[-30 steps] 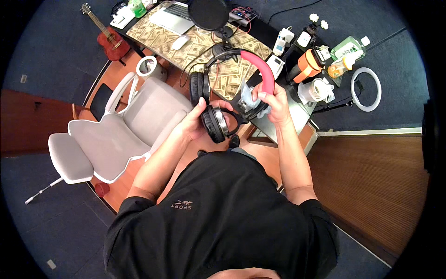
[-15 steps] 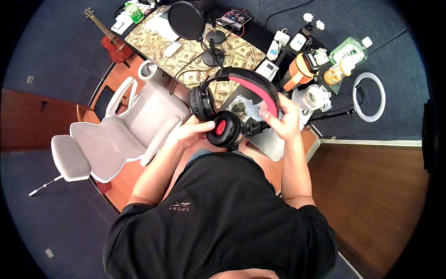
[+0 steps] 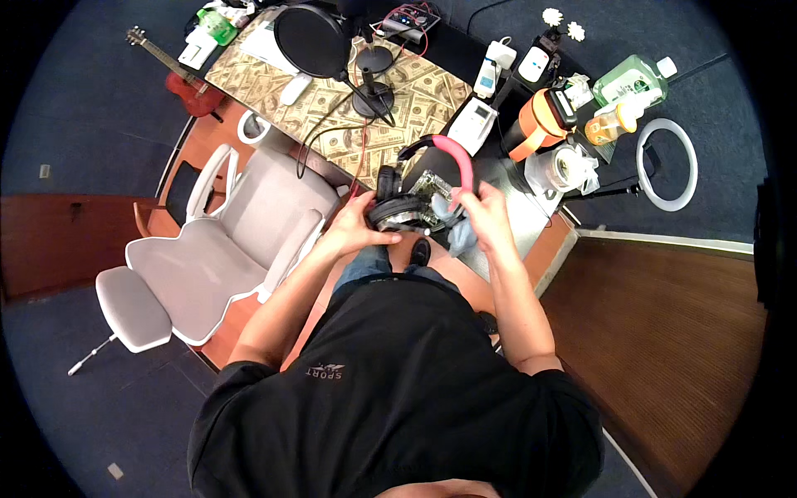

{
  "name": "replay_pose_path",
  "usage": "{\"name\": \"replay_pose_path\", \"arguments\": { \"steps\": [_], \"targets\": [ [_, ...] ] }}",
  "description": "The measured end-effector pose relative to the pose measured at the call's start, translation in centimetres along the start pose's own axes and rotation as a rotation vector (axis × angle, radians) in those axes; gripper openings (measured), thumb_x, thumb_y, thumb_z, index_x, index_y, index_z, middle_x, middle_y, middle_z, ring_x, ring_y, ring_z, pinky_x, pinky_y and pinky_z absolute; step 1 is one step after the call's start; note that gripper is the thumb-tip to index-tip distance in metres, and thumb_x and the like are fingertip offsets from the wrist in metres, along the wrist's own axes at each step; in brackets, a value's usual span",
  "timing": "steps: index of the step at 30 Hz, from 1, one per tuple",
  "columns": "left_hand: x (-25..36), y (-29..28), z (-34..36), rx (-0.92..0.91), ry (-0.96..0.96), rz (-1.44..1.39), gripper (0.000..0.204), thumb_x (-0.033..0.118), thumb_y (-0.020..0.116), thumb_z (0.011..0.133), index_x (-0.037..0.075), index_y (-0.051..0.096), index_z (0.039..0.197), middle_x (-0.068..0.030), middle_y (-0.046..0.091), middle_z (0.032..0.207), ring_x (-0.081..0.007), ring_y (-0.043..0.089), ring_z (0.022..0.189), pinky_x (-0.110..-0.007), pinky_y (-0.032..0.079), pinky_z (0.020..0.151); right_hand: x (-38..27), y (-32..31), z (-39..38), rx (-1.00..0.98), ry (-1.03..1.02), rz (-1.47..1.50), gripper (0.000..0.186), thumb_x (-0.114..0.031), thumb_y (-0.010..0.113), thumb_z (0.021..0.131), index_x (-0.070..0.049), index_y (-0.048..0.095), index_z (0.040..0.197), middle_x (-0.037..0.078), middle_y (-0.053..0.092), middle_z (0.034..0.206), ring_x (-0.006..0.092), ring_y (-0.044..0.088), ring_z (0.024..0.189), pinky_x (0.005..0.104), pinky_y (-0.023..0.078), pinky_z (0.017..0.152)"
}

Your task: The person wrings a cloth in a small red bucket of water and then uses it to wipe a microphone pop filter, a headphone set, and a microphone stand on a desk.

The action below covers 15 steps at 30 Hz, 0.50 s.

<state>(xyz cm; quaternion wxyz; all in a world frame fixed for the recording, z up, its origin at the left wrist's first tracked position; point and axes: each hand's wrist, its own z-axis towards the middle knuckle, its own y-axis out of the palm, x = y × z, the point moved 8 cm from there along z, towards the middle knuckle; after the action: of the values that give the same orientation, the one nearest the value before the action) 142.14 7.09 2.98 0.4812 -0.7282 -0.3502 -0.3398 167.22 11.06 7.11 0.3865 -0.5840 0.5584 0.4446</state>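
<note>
Over the desk's near corner I hold a pair of black headphones (image 3: 400,212) with a red-lined headband. My left hand (image 3: 353,230) is closed around the near ear cup, its thumb along the lower side. The headband arches away from me, and my right hand (image 3: 490,220) grips its right end. A pale blue cloth (image 3: 462,238) hangs just below my right fingers; whether they pinch it too I cannot tell. Behind the headphones, partly hidden by them, sits a clear glass dish (image 3: 432,184) on the desk.
A round pop filter (image 3: 312,41) and microphone stand (image 3: 374,100) rise from the banknote-patterned desk mat (image 3: 332,149). Orange tumbler (image 3: 540,129), plastic tub (image 3: 564,170) and bottles stand at right, near a ring light (image 3: 691,166). A grey office chair (image 3: 257,199) is at left.
The headphones have been lowered and turned, so the near ear cup's red inside no longer shows. My right hand has moved slightly down and left; my left hand shifted with the cup.
</note>
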Motion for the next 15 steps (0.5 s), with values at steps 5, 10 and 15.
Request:
{"name": "replay_pose_path", "arguments": {
  "steps": [5, 10, 15],
  "targets": [
    [0.6, 1.9, 5.8, -0.094, 0.062, -0.087, 0.105, 0.041, 0.093, 0.060, -0.008, 0.046, 0.140, -0.0280, 0.057, 0.134, -0.0367, 0.055, 0.128, -0.040, 0.042, 0.109, -6.0, -1.3, 1.9, 0.230, -0.109, -0.460, 0.021, -0.023, 0.070, 0.087, -0.002, 0.069, 0.087, 0.003, 0.068, 0.074, 0.0106, 0.059, 0.069, 0.0293, 0.046, 0.066],
    [2.8, 2.2, 10.6, -0.172, 0.142, -0.192, 0.105, 0.042, 0.089, 0.067, -0.009, 0.040, 0.145, -0.0280, 0.056, 0.134, -0.0302, 0.068, 0.098, -0.039, 0.055, 0.088, -14.3, 1.3, 3.9, 0.495, -0.352, -0.920, 0.036, -0.036, 0.070, 0.083, -0.003, 0.066, 0.096, 0.018, 0.067, 0.068, 0.0383, 0.068, 0.071, 0.0466, 0.051, 0.068],
    [0.5, 0.8, 11.2, -0.210, 0.184, -0.254, 0.071, 0.023, 0.080, 0.078, 0.000, 0.051, 0.139, -0.0196, 0.063, 0.128, -0.0256, 0.069, 0.098, -0.037, 0.056, 0.083, -18.0, 4.3, 8.2, 0.503, -0.375, -1.314, 0.036, -0.038, 0.069, 0.086, -0.003, 0.064, 0.096, 0.018, 0.066, 0.069, 0.0394, 0.068, 0.073, 0.0495, 0.051, 0.068]
  ]
}}
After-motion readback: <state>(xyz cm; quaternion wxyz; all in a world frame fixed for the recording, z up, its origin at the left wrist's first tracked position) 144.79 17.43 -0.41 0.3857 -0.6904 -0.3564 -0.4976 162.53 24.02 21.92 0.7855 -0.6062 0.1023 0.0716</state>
